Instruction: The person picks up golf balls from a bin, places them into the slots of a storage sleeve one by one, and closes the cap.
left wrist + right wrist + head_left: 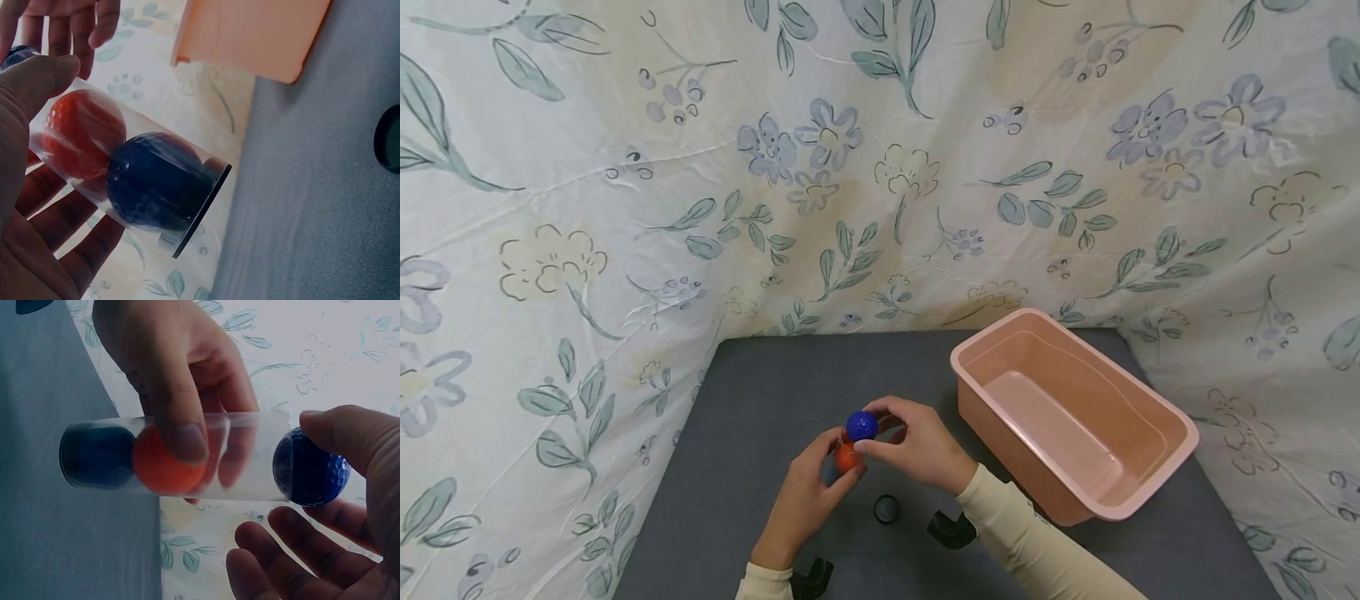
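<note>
My left hand (805, 492) grips a clear plastic tube (265, 456), thumb on one side and fingers on the other. Inside it sit an orange golf ball (165, 465) and, beyond that, a dark blue ball (153, 181) against the black-capped end. A second blue golf ball (862, 426) is pinched between thumb and fingers of my right hand (928, 442). In the right wrist view this ball is at the tube's open end, partly within its rim. The tube is raised above the dark table.
On the dark grey table (775, 400) lies a loose round black cap (887, 509), below the hands. A pink plastic bin (1030, 467) stands at the right. Flower-print cloth (880, 167) hangs behind and at both sides.
</note>
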Demonstrator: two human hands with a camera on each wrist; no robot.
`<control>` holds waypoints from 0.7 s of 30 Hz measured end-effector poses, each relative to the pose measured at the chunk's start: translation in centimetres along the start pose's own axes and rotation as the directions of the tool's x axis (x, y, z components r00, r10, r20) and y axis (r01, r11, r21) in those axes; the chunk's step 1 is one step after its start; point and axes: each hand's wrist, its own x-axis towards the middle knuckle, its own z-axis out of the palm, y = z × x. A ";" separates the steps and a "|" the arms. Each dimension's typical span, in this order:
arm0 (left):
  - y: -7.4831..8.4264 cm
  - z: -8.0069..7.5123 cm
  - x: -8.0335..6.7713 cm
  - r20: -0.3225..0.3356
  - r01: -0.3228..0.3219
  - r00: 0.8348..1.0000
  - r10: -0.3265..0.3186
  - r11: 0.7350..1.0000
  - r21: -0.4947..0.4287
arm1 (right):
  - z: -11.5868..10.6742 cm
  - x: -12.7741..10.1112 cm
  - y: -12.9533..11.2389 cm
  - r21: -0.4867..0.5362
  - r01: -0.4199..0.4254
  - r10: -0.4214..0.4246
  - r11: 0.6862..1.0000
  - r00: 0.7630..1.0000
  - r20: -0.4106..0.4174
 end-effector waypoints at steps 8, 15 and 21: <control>-0.1 0.1 0.1 -0.012 -0.020 1.000 0.019 1.000 -0.017 | 0.2 0.0 0.2 0.005 0.003 -0.004 1.000 1.000 0.027; -0.2 0.2 0.1 -0.006 -0.001 1.000 0.001 1.000 -0.027 | 0.1 0.1 0.4 0.004 -0.016 0.016 1.000 1.000 0.000; -0.8 0.2 0.0 -0.007 0.079 0.997 -0.079 0.996 -0.028 | 0.2 0.1 0.9 -0.005 -0.033 0.033 0.999 0.999 -0.025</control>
